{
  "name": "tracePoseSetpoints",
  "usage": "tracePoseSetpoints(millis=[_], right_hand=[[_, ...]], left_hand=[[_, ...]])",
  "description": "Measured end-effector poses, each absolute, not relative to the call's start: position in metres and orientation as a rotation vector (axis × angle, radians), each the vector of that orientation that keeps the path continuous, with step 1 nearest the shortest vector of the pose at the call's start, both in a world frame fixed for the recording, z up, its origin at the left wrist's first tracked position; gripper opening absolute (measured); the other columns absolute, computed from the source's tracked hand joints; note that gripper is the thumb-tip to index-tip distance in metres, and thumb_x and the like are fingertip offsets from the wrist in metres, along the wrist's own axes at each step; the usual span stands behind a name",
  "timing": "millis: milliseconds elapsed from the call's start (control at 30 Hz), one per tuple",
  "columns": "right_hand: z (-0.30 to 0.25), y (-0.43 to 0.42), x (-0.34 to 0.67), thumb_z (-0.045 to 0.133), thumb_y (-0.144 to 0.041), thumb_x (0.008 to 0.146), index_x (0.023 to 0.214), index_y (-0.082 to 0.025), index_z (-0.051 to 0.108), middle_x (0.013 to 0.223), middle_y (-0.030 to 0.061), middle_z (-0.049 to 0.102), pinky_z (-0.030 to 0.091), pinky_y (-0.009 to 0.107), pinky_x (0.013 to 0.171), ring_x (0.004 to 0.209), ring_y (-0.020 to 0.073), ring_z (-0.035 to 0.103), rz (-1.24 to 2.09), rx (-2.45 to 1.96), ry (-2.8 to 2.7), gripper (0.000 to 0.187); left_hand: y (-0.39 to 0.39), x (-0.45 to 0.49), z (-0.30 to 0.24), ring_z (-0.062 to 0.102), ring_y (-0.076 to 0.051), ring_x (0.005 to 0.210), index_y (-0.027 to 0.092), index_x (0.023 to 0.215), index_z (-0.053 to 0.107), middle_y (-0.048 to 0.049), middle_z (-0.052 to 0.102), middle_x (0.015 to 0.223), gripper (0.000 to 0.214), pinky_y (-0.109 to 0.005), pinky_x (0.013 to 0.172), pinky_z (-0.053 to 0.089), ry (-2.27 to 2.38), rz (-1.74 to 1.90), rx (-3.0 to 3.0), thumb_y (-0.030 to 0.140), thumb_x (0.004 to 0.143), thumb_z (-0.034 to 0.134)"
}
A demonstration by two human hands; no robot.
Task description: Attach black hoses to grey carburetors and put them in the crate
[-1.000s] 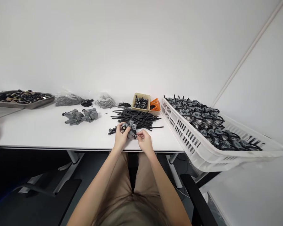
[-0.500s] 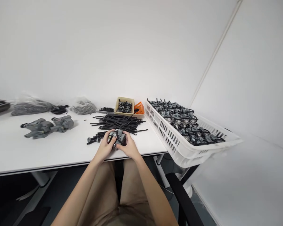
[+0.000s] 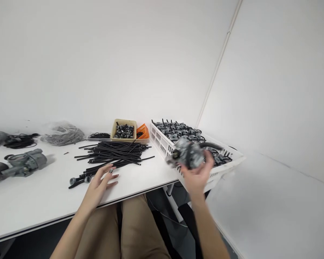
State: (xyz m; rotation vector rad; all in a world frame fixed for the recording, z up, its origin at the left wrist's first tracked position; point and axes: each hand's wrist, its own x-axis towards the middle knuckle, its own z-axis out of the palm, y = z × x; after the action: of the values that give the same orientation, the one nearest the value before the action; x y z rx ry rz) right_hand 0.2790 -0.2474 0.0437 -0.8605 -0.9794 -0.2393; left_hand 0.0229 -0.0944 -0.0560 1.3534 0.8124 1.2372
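A grey metal carburetor [image 3: 187, 153] with a black hose is gripped in my right hand [image 3: 197, 176], lifted before the near side of the white basket [image 3: 162, 141]. Motion blurs it somewhat. Rows of similar carburetors [image 3: 175, 131] with black hoses fill much of that basket. My left hand [image 3: 101, 184] holds nothing; its fingers are apart, low over the table beside the pile of black rubber hoses [image 3: 116, 151]. Close to its fingertips lie a few hoses with round grey end pieces [image 3: 73, 181].
A cream bin [image 3: 125, 130] of small black and grey parts stands behind the hoses, with an orange basket [image 3: 142, 132] beside it. Bagged grey parts [image 3: 63, 133] and black rings [image 3: 20, 140] lie along the wall. Larger grey carburetors [image 3: 27, 163] sit at left.
My right hand has carried the carburetor from the table edge rightward and up to the white basket. My left hand has let go of it and opened. The view has turned right.
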Motion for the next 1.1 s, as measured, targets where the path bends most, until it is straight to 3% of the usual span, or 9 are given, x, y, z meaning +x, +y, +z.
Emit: tracePoseSetpoints(millis=[100, 300, 500, 633, 800, 967, 1100], right_hand=[[0.094, -0.280, 0.339, 0.085, -0.036, 0.062, 0.131, -0.023, 0.035, 0.139, 0.0126, 0.039, 0.047, 0.046, 0.105, 0.124, 0.0253, 0.053, -0.556, -0.922, -0.970, 0.086], [0.139, -0.276, 0.482, 0.072, -0.036, 0.074, 0.129, -0.023, 0.037, 0.123, 0.0105, 0.056, 0.046, 0.044, 0.099, 0.110, 0.0225, 0.059, -0.815, -1.238, -0.837, 0.066], [0.128, -0.227, 0.588, 0.072, -0.037, 0.067, 0.122, -0.020, 0.046, 0.101, 0.0093, 0.063, 0.048, 0.042, 0.085, 0.092, 0.0257, 0.060, -0.614, -1.970, -0.905, 0.062], [0.107, -0.196, 0.619, 0.069, -0.035, 0.070, 0.127, -0.018, 0.045, 0.111, 0.0132, 0.055, 0.047, 0.038, 0.085, 0.090, 0.0249, 0.059, -0.513, -2.322, -0.908, 0.065], [0.095, -0.158, 0.652, 0.063, -0.030, 0.074, 0.135, -0.021, 0.043, 0.125, 0.0147, 0.043, 0.044, 0.039, 0.095, 0.101, 0.0263, 0.060, -0.535, -2.259, -0.957, 0.065], [0.091, -0.125, 0.671, 0.069, -0.021, 0.066, 0.142, -0.017, 0.040, 0.133, 0.0196, 0.043, 0.039, 0.042, 0.106, 0.119, 0.0312, 0.053, -0.288, -2.103, -1.023, 0.081], [0.075, -0.123, 0.675, 0.066, -0.015, 0.065, 0.146, -0.015, 0.033, 0.134, 0.0222, 0.051, 0.051, 0.037, 0.093, 0.114, 0.0274, 0.058, -0.070, -2.100, -0.994, 0.087]], left_hand=[[-0.094, 0.023, -0.056, 0.068, -0.031, 0.105, 0.022, 0.118, 0.056, -0.0114, 0.058, 0.128, 0.060, -0.047, 0.086, 0.061, 0.831, 1.226, 1.394, 0.063, 0.076, 0.064], [-0.091, 0.022, -0.063, 0.068, -0.031, 0.103, 0.021, 0.112, 0.059, -0.0105, 0.062, 0.122, 0.056, -0.045, 0.083, 0.062, 0.898, 1.191, 1.525, 0.064, 0.076, 0.063], [-0.090, 0.024, -0.066, 0.069, -0.029, 0.099, 0.020, 0.112, 0.059, -0.0122, 0.064, 0.118, 0.059, -0.043, 0.081, 0.062, 0.971, 1.142, 1.681, 0.067, 0.078, 0.057], [-0.093, 0.023, -0.067, 0.070, -0.026, 0.093, 0.021, 0.112, 0.060, -0.0110, 0.067, 0.112, 0.056, -0.040, 0.079, 0.061, 1.061, 1.139, 1.794, 0.066, 0.080, 0.053], [-0.099, 0.021, -0.069, 0.070, -0.023, 0.085, 0.023, 0.106, 0.063, -0.0084, 0.071, 0.104, 0.047, -0.032, 0.072, 0.059, 1.133, 1.169, 1.928, 0.063, 0.083, 0.052], [-0.101, 0.024, -0.073, 0.070, -0.020, 0.077, 0.025, 0.106, 0.063, -0.0054, 0.072, 0.094, 0.044, -0.027, 0.066, 0.057, 1.204, 1.171, 1.959, 0.061, 0.083, 0.053], [-0.103, 0.027, -0.071, 0.069, -0.021, 0.080, 0.024, 0.105, 0.064, -0.0059, 0.072, 0.093, 0.046, -0.027, 0.068, 0.057, 1.240, 1.154, 1.992, 0.062, 0.083, 0.052]])
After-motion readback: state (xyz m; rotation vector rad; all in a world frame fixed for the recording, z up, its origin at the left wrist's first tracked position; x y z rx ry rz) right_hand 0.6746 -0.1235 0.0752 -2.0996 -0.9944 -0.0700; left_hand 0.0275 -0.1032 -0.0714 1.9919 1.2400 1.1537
